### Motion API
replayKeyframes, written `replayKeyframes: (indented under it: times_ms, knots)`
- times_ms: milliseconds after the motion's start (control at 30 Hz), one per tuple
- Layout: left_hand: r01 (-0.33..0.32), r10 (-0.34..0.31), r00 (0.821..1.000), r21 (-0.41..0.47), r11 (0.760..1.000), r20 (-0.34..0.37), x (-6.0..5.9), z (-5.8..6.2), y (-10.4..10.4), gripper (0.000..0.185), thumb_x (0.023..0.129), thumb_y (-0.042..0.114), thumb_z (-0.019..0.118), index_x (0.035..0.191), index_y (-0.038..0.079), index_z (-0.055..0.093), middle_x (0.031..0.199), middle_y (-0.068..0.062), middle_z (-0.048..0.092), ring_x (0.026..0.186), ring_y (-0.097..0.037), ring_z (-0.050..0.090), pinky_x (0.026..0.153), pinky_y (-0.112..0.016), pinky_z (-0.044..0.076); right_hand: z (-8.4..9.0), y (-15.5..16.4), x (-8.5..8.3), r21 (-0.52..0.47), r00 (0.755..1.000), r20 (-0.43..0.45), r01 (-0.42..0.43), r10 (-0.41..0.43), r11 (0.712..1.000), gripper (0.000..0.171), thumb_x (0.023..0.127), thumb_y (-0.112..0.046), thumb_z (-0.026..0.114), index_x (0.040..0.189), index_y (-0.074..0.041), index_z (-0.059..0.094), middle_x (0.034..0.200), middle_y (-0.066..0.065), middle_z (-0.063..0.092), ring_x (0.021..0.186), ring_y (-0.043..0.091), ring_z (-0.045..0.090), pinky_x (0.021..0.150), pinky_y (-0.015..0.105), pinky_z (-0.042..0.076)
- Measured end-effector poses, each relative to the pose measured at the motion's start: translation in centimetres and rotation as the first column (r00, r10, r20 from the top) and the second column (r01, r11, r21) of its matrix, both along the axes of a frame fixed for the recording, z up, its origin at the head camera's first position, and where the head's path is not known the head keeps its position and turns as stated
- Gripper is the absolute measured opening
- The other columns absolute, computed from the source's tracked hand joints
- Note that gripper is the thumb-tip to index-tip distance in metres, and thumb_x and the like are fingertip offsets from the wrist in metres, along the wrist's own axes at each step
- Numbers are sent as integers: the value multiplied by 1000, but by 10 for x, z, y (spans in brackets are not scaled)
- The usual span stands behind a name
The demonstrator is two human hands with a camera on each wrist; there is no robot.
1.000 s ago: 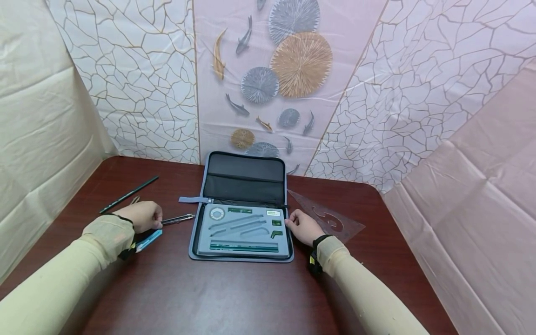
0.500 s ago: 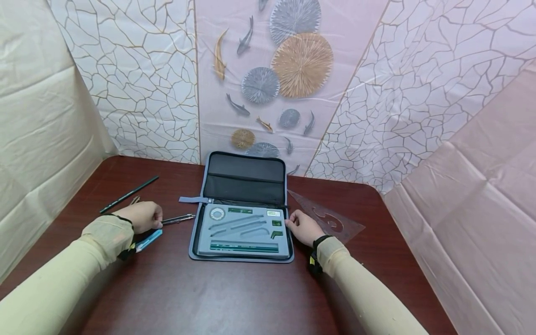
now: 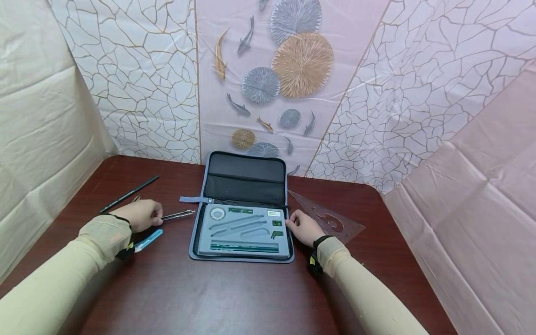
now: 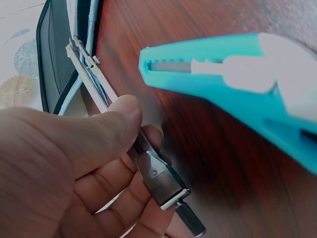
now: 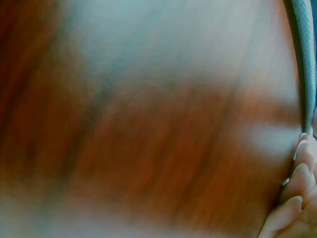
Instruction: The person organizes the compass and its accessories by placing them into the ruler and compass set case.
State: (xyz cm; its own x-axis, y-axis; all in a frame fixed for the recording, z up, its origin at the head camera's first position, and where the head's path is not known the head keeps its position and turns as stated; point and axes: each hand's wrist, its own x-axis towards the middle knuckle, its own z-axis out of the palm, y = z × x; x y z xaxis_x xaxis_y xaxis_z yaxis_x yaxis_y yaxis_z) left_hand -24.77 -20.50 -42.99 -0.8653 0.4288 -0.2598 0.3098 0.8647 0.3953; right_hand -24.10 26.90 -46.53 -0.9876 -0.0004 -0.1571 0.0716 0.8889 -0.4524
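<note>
My left hand (image 3: 144, 216) pinches a metal drawing compass (image 3: 177, 215) between thumb and fingers, its legs pointing at the case. The left wrist view shows the compass (image 4: 166, 179) with its black knob towards the palm side. Just beyond it lies a light-blue utility knife (image 3: 149, 240), also large in that wrist view. An unzipped stationery case (image 3: 247, 255) lies spread out in the middle, with its grey moulded tray (image 3: 240, 238) facing up. My right hand (image 3: 306, 228) grips the case's right edge with bent fingers; the right wrist view shows only some fingertips (image 5: 297, 188) at the rim.
A dark green pencil (image 3: 129, 194) lies at the back left. Partly under the right hand is a clear set square (image 3: 335, 219). In the tray sit a round tape-like ring (image 3: 217, 213), green pencils (image 3: 244, 247) and small green pieces. Patterned cloth walls (image 3: 159, 93) enclose the table.
My left hand has risen slightly, lifting the compass a little away from the utility knife. The right hand and the case stay where they were.
</note>
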Motion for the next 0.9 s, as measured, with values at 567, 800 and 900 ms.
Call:
replayKeyframes:
  times_ms: [567,800,900]
  knots:
    - [3,11,994,129,992,-109,-5,2,33,15,96,13,61,83,11,52,69,0,47,61,-15,46,57,-32,39,1,1,0,-4,1000,10,10,-10,1000,22,96,-38,59,94,-17,53,74,5,50,63,22,48,57,33,36]
    - [58,-37,988,141,988,-147,-4,0,58,17,94,11,62,80,12,53,67,1,46,60,-13,44,57,-30,37,1,0,0,-5,1000,9,10,-10,1000,21,97,-38,59,94,-17,53,74,5,50,63,22,48,57,33,36]
    - [78,-53,985,148,986,-162,-4,-2,65,18,94,12,63,79,13,52,66,2,46,59,-13,43,57,-30,36,1,0,0,-2,1000,10,10,-10,1000,21,97,-38,58,94,-17,53,75,5,51,63,21,48,58,33,36]
